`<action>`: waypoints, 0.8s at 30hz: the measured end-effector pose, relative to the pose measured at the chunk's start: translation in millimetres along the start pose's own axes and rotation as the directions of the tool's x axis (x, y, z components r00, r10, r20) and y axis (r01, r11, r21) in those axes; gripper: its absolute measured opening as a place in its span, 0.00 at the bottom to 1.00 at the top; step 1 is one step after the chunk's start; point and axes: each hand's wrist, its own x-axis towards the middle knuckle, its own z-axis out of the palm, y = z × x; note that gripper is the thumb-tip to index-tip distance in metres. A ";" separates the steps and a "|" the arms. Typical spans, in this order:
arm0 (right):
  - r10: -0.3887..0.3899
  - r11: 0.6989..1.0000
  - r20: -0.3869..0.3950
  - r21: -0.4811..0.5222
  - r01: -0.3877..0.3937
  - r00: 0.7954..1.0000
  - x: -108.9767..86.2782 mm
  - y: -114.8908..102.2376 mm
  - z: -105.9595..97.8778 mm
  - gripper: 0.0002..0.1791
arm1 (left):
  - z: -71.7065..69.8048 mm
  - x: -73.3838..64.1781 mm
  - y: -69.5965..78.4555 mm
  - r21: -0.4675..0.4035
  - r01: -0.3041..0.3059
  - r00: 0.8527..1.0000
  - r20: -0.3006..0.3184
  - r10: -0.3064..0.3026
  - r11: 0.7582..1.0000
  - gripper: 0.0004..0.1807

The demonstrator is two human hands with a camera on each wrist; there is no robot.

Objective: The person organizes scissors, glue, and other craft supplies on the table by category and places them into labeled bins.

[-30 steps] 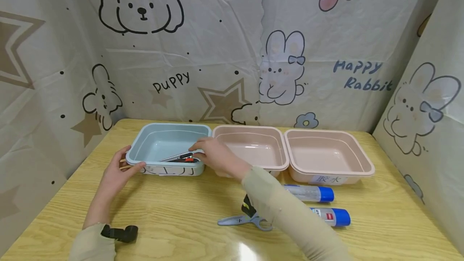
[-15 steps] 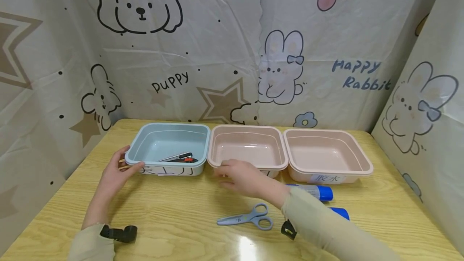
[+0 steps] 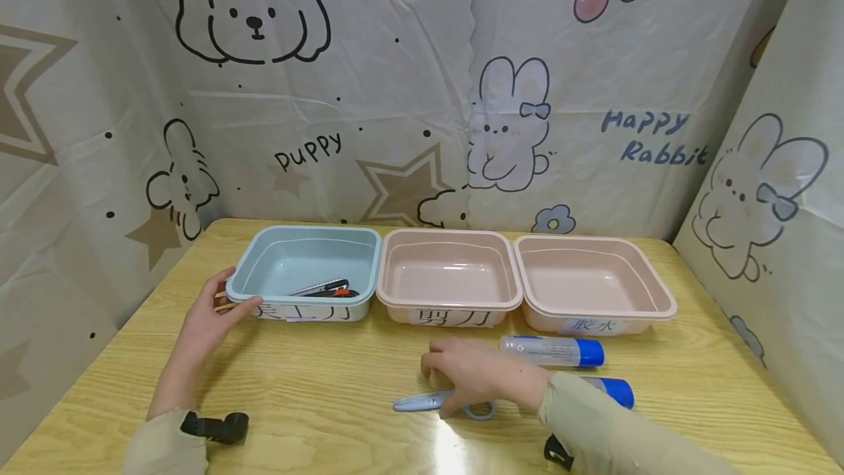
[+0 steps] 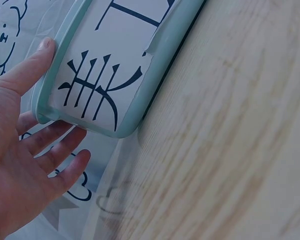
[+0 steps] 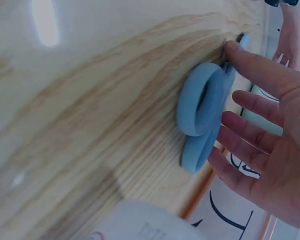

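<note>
My left hand [image 3: 214, 317] holds the near left corner of the blue plastic basin [image 3: 257, 259], its thumb on the rim and its fingers around the side; in the left wrist view the thumb [image 4: 32, 72] lies along the rim. Over light blue scissors [image 3: 418, 402] on the table is my right hand [image 3: 478, 372], partly hiding them. In the right wrist view its fingers are spread, with the thumb [image 5: 255, 67] right by the scissors [image 5: 192, 102] and nothing gripped. Utility knives [image 3: 330, 289], one with a red part, lie inside the blue basin.
Two pink basins, a middle one [image 3: 455, 270] and a right one [image 3: 593, 277], stand in line beside the blue one, all with paper labels. Two blue-capped glue tubes, the far one [image 3: 550, 351] and the near one [image 3: 616, 391], lie right of my right hand. A patterned cloth [image 3: 395, 94] hangs behind.
My right hand has come out of the blue basin, leaving the knives there, and moved right and toward me to the scissors. My left hand has stayed at its corner.
</note>
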 end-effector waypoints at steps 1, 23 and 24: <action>0.001 1.000 0.003 -0.003 -0.001 1.000 -0.4 0.4 1.0 0.24 | -0.2 -0.1 0.1 -0.003 -0.002 1.000 0.000 0.002 1.000 0.47; -0.050 0.993 -0.032 0.102 0.053 0.998 3.8 4.1 -7.3 0.11 | -0.8 -0.5 1.3 -0.006 0.003 1.000 0.006 -0.002 1.000 0.47; -0.048 0.995 -0.049 0.091 0.053 0.998 3.8 4.7 -10.1 0.11 | -0.8 -0.5 1.5 -0.007 0.001 1.000 0.007 -0.001 1.000 0.47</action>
